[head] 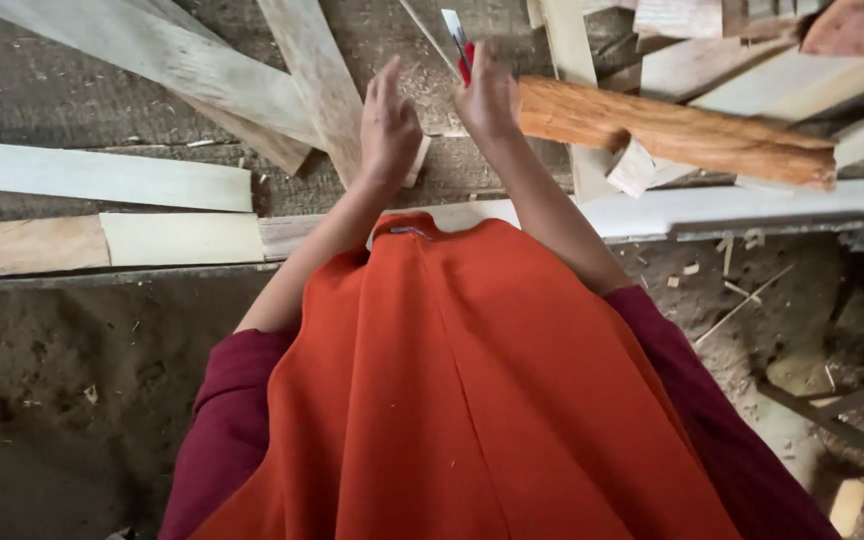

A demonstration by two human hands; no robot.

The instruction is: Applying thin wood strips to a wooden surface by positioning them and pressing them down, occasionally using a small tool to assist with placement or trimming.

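Observation:
My right hand (pixel 487 98) grips a small cutter with a red handle and a pale blade (pixel 457 40) that points up and away from me. My left hand (pixel 388 128) rests with fingers together and extended on a pale wooden plank (pixel 317 80) that runs diagonally across the bench; a small pale piece (pixel 418 160) shows just under its right edge. Right of my right hand lies a reddish-brown rough block of wood (pixel 672 130). My orange garment (pixel 462 390) fills the lower middle of the view, with dark red sleeves at both sides.
Several pale planks (pixel 102 175) lie crossed on the dusty bench. A white board (pixel 752 205) marks the bench edge at right. Below it the floor holds sawdust, chips (pixel 732 290) and metal bars (pixel 832 415). More offcuts are stacked at top right (pixel 752 60).

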